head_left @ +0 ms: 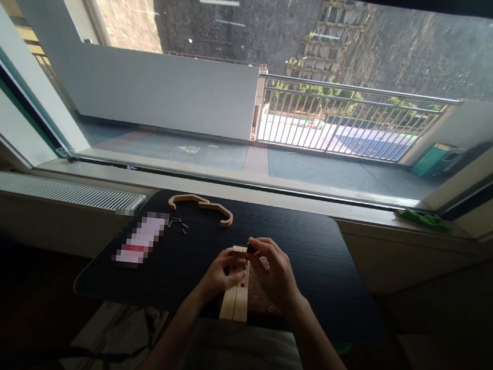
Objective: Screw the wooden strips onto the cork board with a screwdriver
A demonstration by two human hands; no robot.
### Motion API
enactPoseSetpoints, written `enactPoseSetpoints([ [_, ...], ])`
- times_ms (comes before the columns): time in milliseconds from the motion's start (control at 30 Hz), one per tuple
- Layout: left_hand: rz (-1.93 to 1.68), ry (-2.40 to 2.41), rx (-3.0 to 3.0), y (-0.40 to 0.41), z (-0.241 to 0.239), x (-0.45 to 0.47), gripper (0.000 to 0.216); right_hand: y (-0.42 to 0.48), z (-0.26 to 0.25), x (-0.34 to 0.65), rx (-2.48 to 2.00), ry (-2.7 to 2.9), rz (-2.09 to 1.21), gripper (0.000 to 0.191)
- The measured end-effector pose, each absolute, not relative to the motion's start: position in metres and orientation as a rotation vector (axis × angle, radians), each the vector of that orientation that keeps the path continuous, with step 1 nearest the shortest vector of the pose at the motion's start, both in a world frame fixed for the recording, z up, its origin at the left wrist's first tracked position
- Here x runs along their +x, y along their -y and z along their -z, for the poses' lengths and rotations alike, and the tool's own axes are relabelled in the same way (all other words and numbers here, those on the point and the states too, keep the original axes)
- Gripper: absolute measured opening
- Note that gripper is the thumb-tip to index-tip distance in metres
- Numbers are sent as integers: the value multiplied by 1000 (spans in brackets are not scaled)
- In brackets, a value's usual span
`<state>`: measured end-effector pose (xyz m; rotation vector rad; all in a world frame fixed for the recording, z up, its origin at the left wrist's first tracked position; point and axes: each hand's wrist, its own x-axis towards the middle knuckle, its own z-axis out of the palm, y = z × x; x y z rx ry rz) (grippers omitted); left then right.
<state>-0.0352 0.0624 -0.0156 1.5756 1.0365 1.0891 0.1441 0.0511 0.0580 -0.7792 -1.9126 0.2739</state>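
Note:
Two pale wooden strips (pixel 234 305) lie side by side at the table's near edge, with dark round holes along one of them. My left hand (pixel 219 274) grips them near the far end, fingers over the top and thumb along the side. In my right hand (pixel 274 266), thumb and fingertips pinch a small dark piece (pixel 251 247) just at the strips' far end. Its exact kind is too small to make out. Partly hidden under my right hand is a brown, rough-textured block or mat (pixel 257 295), right beside the strips.
Two curved wooden hook-shaped pieces (pixel 228 216) lie at the back of the black table (pixel 316 273). Several small screws or pins (pixel 177 222) are scattered left of centre, near a blurred pinkish sheet (pixel 145 236). A radiator (pixel 75 192) and a window sill (pixel 271 198) border the table.

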Motion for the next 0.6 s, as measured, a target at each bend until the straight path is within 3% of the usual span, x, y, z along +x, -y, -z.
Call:
enactPoseSetpoints([
  [600, -1089, -1020, 1555, -62, 14, -34, 17, -50, -65, 139, -760, 1903, -287, 38],
])
